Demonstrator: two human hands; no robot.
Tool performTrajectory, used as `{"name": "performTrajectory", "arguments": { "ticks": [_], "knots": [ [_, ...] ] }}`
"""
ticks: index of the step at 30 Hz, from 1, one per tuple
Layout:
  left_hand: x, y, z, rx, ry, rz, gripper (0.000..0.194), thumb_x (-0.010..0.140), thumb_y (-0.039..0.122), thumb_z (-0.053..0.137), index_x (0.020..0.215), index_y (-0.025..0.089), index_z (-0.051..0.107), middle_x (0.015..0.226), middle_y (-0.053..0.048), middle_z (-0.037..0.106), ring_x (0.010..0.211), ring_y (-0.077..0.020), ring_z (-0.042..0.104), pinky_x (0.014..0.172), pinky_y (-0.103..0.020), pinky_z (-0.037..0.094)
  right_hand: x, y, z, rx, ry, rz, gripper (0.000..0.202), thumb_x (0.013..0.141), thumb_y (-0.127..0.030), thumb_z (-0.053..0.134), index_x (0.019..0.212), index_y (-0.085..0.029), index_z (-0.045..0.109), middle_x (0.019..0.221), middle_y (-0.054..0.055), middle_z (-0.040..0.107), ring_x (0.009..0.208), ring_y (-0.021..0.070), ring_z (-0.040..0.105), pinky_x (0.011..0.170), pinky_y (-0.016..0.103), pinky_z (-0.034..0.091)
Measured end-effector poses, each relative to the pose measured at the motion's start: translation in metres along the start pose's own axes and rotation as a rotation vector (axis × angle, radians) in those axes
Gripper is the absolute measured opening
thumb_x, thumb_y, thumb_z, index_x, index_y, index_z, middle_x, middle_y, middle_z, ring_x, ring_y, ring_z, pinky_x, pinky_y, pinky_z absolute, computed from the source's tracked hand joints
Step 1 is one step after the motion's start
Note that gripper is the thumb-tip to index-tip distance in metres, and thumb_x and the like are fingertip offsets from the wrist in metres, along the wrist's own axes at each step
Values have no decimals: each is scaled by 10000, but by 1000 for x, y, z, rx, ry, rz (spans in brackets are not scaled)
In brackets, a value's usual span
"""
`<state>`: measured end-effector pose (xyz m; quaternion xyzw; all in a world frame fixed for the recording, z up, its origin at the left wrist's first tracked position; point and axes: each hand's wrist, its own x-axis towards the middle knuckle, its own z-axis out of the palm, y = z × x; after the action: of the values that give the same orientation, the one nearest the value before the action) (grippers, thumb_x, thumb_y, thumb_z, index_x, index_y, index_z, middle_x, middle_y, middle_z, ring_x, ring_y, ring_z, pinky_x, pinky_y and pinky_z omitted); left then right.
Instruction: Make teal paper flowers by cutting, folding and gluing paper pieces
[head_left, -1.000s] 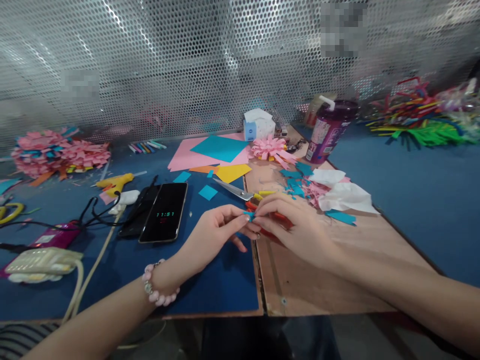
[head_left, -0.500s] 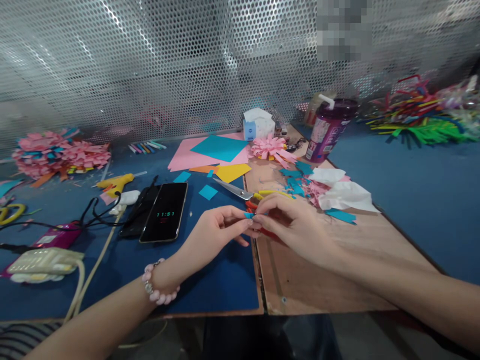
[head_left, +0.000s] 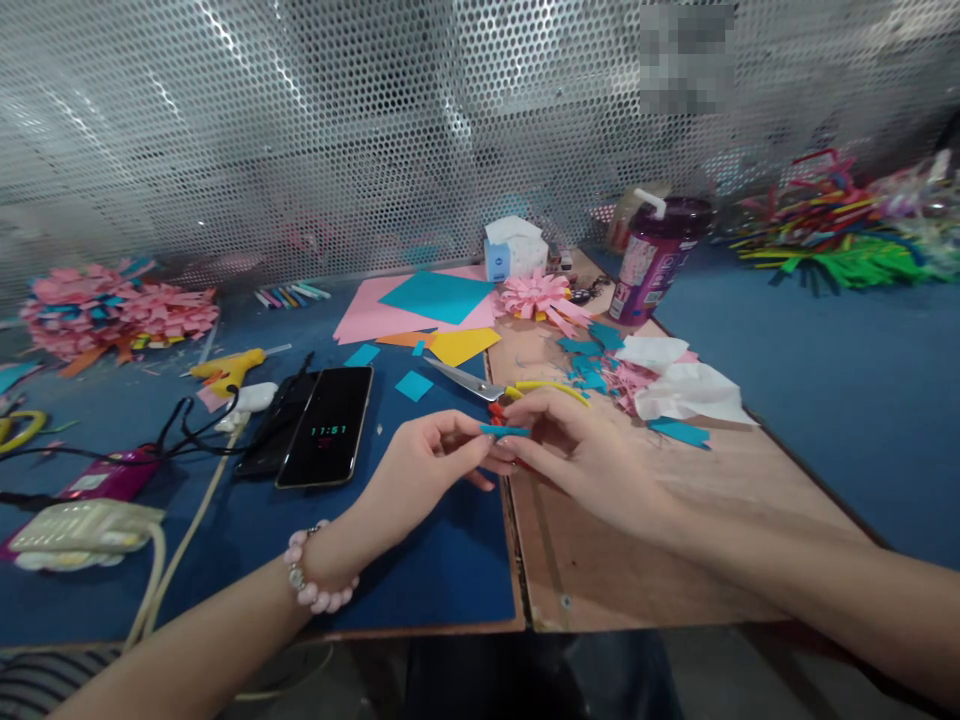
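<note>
Between both hands is a small blue piece of paper (head_left: pixel 504 431), seen as a narrow strip. My left hand (head_left: pixel 431 455) pinches its left end with thumb and fingertips; a beaded bracelet circles that wrist. At the right end, my right hand (head_left: pixel 574 440) pinches it in the same way. Just beyond the fingers lie scissors (head_left: pixel 472 381) with yellow and red handles, blades pointing left, one handle partly hidden by my right hand. A blue paper square (head_left: pixel 414 386) and smaller blue pieces rest on the table left of the blades.
A phone (head_left: pixel 328 425), cables and a yellow glue gun (head_left: pixel 229 370) lie to the left. Pink and blue paper sheets (head_left: pixel 435 297) and a pink paper flower (head_left: pixel 541 297) sit behind the scissors. Paper scraps (head_left: pixel 596 360), crumpled tissue (head_left: pixel 690 390) and a purple cup (head_left: pixel 656 262) are at right.
More of the blue paper shows between my fingertips, now a longer, flatter strip. My right fingers have shifted slightly; both hands keep their pinch.
</note>
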<state>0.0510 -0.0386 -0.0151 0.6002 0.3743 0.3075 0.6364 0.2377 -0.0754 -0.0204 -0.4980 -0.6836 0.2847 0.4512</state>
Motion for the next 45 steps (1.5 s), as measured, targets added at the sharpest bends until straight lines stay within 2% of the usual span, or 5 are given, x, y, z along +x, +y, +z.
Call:
{"name": "performTrajectory", "arguments": {
  "ticks": [9, 19, 28, 37, 45],
  "knots": [
    [0, 3, -1, -23, 16, -36, 162, 831, 296, 667, 854, 137, 646, 812, -63, 742, 767, -170, 718, 651, -259, 595, 0, 0, -3, 22, -36, -11, 99, 874, -268, 603, 908, -210, 676, 883, 8, 687, 775, 130, 622, 618, 271, 468],
    [0, -1, -1, 144, -52, 118, 187, 859, 319, 623, 919, 142, 636, 806, -50, 719, 765, -166, 707, 657, -277, 611, -4, 0, 0, 121, -36, 60, 100, 856, -276, 625, 823, -199, 679, 768, -1, 660, 670, 114, 575, 585, 257, 447],
    [-1, 7, -8, 114, -14, 208, 206, 838, 334, 640, 883, 133, 639, 765, -54, 711, 674, -166, 699, 591, -280, 607, -6, -10, 10, 260, 11, -43, 206, 835, -275, 643, 1022, -189, 643, 847, 25, 704, 717, 132, 647, 613, 260, 507],
    [4, 5, -16, 154, -56, 311, 254, 848, 374, 626, 898, 125, 634, 806, -86, 735, 721, -194, 714, 670, -334, 613, 0, -9, 15, 77, 163, -182, 148, 846, -277, 623, 923, -179, 703, 856, 45, 721, 771, 155, 654, 696, 288, 523],
    [0, 7, -18, 165, -79, 380, 283, 842, 375, 634, 925, 104, 618, 767, -87, 726, 678, -181, 706, 695, -338, 597, -7, -20, 17, 321, 141, -66, 187, 814, -346, 652, 844, -164, 683, 806, 44, 716, 715, 145, 660, 726, 298, 550]
  ]
}}
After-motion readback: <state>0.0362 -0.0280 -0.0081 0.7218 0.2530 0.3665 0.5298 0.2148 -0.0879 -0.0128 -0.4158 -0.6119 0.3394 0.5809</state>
